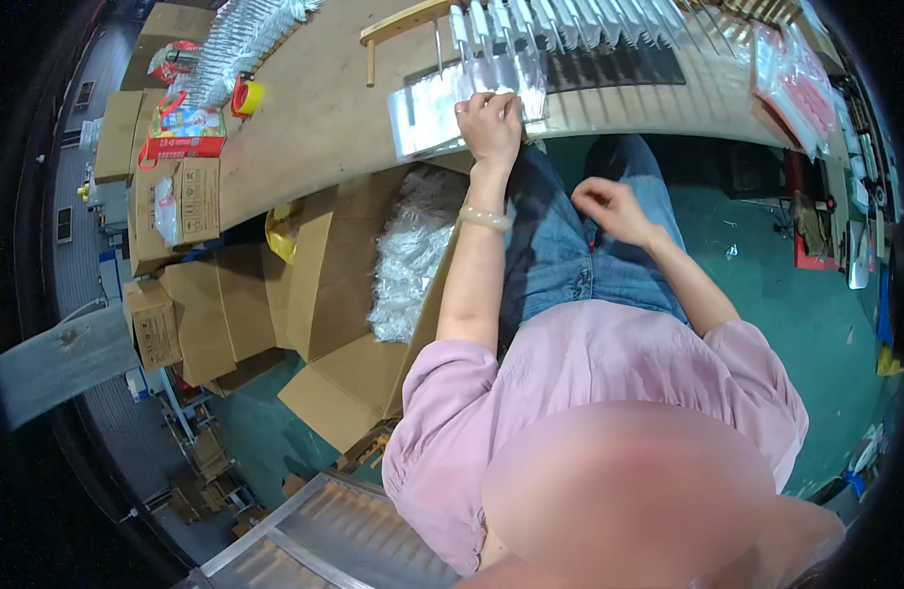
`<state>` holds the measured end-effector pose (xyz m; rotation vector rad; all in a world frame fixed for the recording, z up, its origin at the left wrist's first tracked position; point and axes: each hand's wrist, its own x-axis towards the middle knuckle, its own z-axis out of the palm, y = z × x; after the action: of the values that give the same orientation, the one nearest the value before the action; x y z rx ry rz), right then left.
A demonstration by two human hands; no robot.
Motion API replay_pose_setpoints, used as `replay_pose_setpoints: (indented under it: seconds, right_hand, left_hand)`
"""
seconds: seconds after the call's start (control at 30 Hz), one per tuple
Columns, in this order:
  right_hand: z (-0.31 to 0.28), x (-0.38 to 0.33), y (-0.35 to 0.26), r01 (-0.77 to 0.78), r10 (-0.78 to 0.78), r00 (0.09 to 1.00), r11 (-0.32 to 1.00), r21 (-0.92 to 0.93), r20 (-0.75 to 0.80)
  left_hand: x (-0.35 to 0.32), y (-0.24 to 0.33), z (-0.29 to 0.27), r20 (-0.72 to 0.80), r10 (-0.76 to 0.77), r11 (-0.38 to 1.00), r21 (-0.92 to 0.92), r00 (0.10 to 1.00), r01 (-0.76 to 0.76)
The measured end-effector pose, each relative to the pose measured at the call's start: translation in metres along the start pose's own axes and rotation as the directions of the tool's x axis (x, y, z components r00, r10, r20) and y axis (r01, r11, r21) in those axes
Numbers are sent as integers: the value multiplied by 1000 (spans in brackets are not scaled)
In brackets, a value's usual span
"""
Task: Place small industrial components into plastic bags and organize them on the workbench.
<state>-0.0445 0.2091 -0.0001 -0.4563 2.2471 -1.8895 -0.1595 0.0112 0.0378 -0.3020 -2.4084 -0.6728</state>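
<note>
Head view. A seated person in a pink blouse [609,353] and blue jeans [560,265] works at a table [305,147]. The left hand [491,128], with a pale bangle [485,218] at its wrist, rests at the near edge of the table on clear plastic bags [421,110]. Its fingers are bent and drawn narrowly together; whether they pinch the plastic or only press on it cannot be told. The bags lie flat, partly beneath this hand. The right hand [612,209] is above the right thigh, well apart from the bags, its fingers loosely curled; whether a small item lies within them cannot be told.

Beyond the left hand, a row of metal pieces in clear sleeves [550,22] stands beside a wooden frame [403,24], with a dark mat [624,67] in front. Pink-edged plastic bags [794,88] lie at the table's right end. At its left are wrapped metal pieces [244,44], a yellow tape roll [250,97] and a red printed box [185,135]. Below the table's left side, an open cardboard carton [319,280] contains clear-wrapped packets [411,270].
</note>
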Motion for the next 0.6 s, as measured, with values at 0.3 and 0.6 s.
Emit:
replay_pose_setpoints:
  seconds: [0.3, 0.6]
  right_hand:
    - [-35, 29, -6, -242, 320, 944, 831, 501, -74]
    - [-44, 21, -27, -177, 191, 981, 955, 239, -37]
  left_hand:
    - [-55, 53, -30, 98, 43, 954, -300, 994, -11]
    - [-70, 63, -36, 93, -3, 967, -254, 996, 27]
